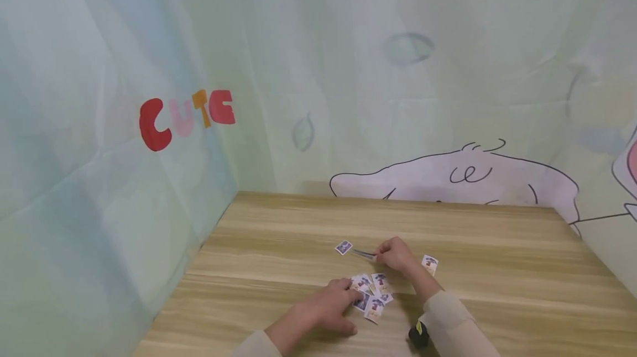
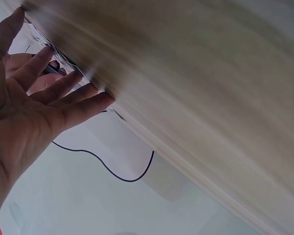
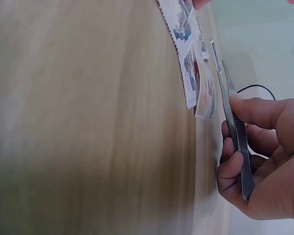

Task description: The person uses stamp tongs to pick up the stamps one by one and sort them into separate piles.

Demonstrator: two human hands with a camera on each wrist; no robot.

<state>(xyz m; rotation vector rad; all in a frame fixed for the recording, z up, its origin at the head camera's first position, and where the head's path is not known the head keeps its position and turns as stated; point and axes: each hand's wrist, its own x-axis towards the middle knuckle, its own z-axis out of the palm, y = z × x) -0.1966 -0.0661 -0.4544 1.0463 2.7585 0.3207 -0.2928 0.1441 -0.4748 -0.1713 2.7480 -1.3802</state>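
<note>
My right hand (image 1: 395, 255) holds metal tweezers (image 3: 239, 142) between thumb and curled fingers. Their tips point left and stand apart in the right wrist view. Close to those tips, a single dark-printed stamp (image 1: 343, 247) lies on the table; contact cannot be made out. Nearer to me is a loose, overlapping pile of stamps (image 1: 374, 308), with perforated edges visible in the right wrist view (image 3: 179, 29). My left hand (image 1: 332, 304) is spread with fairly straight fingers, its fingertips touching the left side of this pile. Some stamps are partly hidden beneath the fingers.
Another stamp (image 1: 430, 263) lies right of the right hand, partly behind the forearm. A small black object with a yellow mark (image 1: 418, 335) is beside the right sleeve. The wooden table (image 1: 278, 224) meets a printed cloth backdrop (image 1: 278, 152) at the back and sides.
</note>
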